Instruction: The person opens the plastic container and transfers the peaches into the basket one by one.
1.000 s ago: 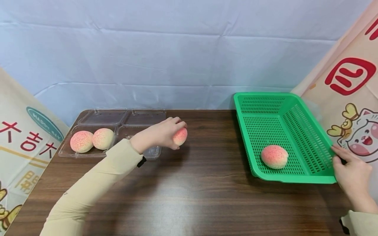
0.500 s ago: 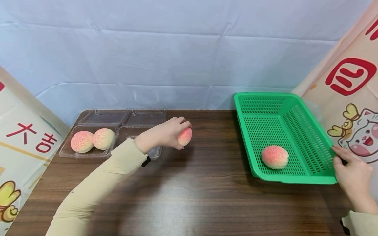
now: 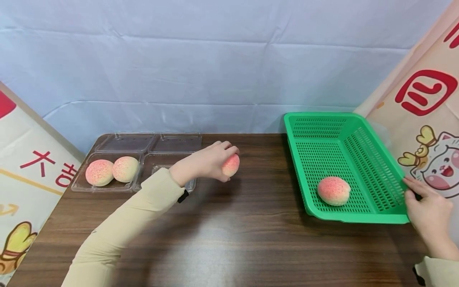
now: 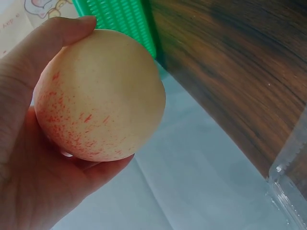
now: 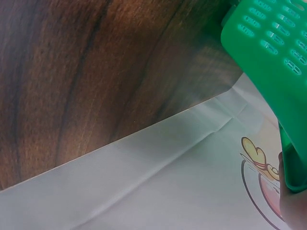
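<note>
In the head view my left hand holds a pink and cream peach above the table, just right of the clear tray. The left wrist view shows the thumb and fingers curled round this peach. My right hand grips the near right corner of a green basket; only part of that hand shows at the edge of the right wrist view. One peach lies inside the basket. Two more peaches, one pinker and one paler, sit side by side in the tray's near left compartment.
The clear plastic tray with several compartments lies at the back left of the wooden table. A pale cloth hangs behind the table's back edge, and printed cloths hang at both sides.
My left hand has moved a little to the right with the peach in its grip, away from the tray. The right hand and the basket have stayed in place.
</note>
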Demonstrator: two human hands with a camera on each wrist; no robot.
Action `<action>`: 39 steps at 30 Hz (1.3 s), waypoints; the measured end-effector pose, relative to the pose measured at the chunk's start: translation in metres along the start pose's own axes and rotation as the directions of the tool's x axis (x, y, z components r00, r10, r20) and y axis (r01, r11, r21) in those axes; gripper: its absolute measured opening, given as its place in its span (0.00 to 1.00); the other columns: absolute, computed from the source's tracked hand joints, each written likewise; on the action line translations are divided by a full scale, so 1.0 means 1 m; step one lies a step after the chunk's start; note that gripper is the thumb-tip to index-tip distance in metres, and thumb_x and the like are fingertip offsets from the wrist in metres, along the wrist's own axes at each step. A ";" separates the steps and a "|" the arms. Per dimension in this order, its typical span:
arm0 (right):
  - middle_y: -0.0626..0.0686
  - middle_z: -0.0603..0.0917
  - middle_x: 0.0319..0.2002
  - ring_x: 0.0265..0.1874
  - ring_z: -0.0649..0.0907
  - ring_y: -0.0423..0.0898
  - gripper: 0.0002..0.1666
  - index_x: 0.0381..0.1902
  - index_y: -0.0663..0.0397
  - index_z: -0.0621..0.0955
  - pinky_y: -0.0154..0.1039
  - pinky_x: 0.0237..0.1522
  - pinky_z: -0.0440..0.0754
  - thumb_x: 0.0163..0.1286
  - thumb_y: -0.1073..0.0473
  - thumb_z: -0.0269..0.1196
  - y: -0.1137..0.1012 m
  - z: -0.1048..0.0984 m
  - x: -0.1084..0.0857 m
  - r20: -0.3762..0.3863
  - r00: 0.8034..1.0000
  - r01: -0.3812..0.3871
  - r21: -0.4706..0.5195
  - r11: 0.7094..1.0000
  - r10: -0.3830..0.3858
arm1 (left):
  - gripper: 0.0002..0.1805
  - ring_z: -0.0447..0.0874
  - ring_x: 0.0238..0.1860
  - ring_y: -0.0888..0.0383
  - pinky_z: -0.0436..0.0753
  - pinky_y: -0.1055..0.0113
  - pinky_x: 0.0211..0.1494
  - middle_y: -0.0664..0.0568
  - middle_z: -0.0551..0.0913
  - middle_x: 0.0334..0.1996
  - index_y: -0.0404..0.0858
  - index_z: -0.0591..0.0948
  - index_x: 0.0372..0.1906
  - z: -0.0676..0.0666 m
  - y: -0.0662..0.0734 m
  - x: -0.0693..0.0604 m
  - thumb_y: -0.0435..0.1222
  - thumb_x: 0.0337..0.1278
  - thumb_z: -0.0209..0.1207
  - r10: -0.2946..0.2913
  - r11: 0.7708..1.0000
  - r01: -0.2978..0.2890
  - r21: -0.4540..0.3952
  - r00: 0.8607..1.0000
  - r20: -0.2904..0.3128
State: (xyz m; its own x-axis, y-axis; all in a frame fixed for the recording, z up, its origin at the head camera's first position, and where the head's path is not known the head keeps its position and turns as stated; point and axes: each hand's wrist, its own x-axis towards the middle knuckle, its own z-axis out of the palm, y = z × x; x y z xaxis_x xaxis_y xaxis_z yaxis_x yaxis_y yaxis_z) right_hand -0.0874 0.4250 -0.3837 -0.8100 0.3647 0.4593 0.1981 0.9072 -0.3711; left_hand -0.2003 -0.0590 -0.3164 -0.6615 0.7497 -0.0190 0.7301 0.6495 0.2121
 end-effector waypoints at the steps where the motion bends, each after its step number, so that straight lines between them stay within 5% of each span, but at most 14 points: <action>1: 0.62 0.77 0.52 0.42 0.80 0.50 0.19 0.48 0.69 0.78 0.28 0.23 0.52 0.62 0.68 0.49 -0.001 -0.001 0.000 0.003 1.000 -0.003 -0.001 1.000 0.003 | 0.36 0.70 0.46 0.49 0.74 0.61 0.49 0.48 0.72 0.46 0.40 0.71 0.53 0.000 0.001 0.001 0.44 0.32 0.70 0.002 1.000 -0.002 0.000 1.000 -0.002; 5: 0.62 0.75 0.53 0.54 0.74 0.58 0.19 0.50 0.69 0.77 0.28 0.28 0.53 0.63 0.68 0.49 -0.001 -0.001 0.000 0.027 0.999 -0.029 0.003 1.000 0.029 | 0.36 0.70 0.46 0.49 0.74 0.62 0.49 0.48 0.72 0.45 0.40 0.71 0.53 0.000 0.003 0.004 0.45 0.32 0.70 0.005 1.000 -0.005 -0.001 1.000 -0.005; 9: 0.62 0.74 0.54 0.56 0.72 0.58 0.20 0.50 0.69 0.77 0.30 0.37 0.60 0.63 0.68 0.48 -0.001 -0.001 0.000 0.038 0.998 -0.045 0.003 0.999 0.045 | 0.36 0.70 0.45 0.50 0.73 0.63 0.49 0.49 0.72 0.44 0.40 0.71 0.52 0.001 0.006 0.007 0.45 0.31 0.70 0.015 1.000 -0.015 0.013 1.000 -0.020; 15: 0.63 0.74 0.55 0.59 0.70 0.57 0.20 0.51 0.70 0.76 0.52 0.57 0.62 0.64 0.68 0.47 -0.001 0.000 0.000 0.038 0.998 -0.057 0.029 0.998 0.056 | 0.35 0.71 0.45 0.51 0.73 0.64 0.49 0.50 0.72 0.44 0.41 0.71 0.52 0.000 0.011 0.011 0.46 0.31 0.69 0.025 0.999 -0.024 0.022 0.999 -0.022; 39: 0.61 0.72 0.57 0.61 0.68 0.55 0.22 0.51 0.70 0.75 0.51 0.62 0.55 0.63 0.66 0.45 0.010 0.006 0.000 0.020 1.000 -0.013 0.067 0.998 0.012 | 0.35 0.69 0.46 0.52 0.72 0.65 0.50 0.49 0.71 0.47 0.41 0.70 0.53 -0.004 0.025 0.026 0.45 0.34 0.69 0.076 0.997 -0.076 -0.007 0.996 -0.039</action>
State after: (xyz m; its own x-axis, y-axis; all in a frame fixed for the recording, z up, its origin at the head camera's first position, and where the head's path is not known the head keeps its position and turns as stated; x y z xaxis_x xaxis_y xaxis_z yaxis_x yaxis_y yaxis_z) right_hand -0.0887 0.4329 -0.3924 -0.8185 0.3712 0.4384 0.1715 0.8863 -0.4302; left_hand -0.1995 -0.0235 -0.3079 -0.6104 0.7913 0.0351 0.7771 0.5897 0.2200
